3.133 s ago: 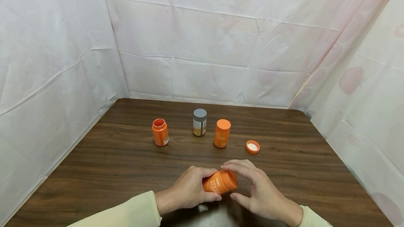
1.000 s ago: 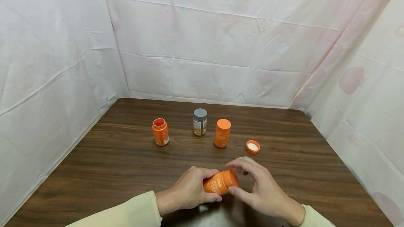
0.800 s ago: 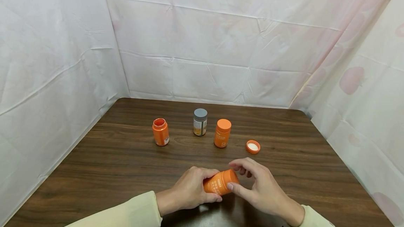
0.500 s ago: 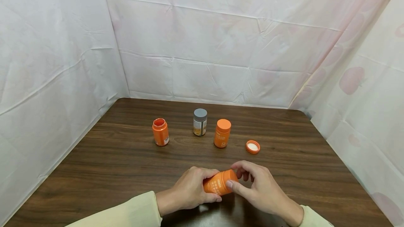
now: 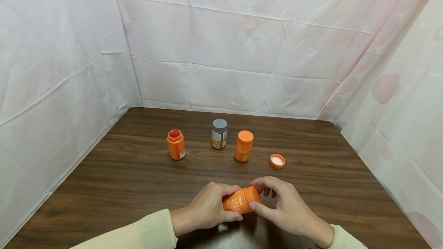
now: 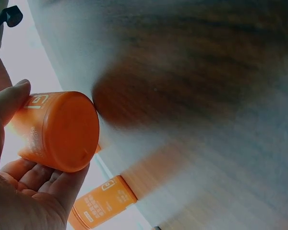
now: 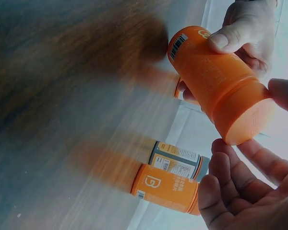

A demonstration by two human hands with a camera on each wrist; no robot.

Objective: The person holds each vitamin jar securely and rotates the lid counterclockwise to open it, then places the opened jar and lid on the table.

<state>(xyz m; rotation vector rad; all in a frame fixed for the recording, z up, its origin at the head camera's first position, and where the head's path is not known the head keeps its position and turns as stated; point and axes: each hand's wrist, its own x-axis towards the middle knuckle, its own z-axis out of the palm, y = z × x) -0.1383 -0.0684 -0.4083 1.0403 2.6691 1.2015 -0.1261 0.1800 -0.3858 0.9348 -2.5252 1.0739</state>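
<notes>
My left hand (image 5: 207, 206) grips the body of an orange pill bottle (image 5: 235, 203), thumb on the near side and fingers on the far side. The bottle is tilted over toward the right, with its orange cap (image 5: 253, 195) on. At the cap, my right hand (image 5: 287, 208) pinches the rim between thumb and fingertips, as the right wrist view also shows on the cap (image 7: 245, 112). In the left wrist view the bottle's smooth round base (image 6: 72, 132) faces the camera, close to the tabletop. The left palm is hidden in the head view.
On the dark wooden table (image 5: 121, 187), beyond the hands, stand an uncapped orange bottle (image 5: 177, 149), a grey-capped jar (image 5: 219, 137) and a capped orange bottle (image 5: 243, 151). A loose orange cap (image 5: 277, 161) lies with its white inside upward. Pale curtains (image 5: 242, 41) enclose the back and sides.
My right thumb has come up from below the bottle onto the cap, and the right fingers have shifted and curled around its far side. The left hand and the bottle stay nearly still.
</notes>
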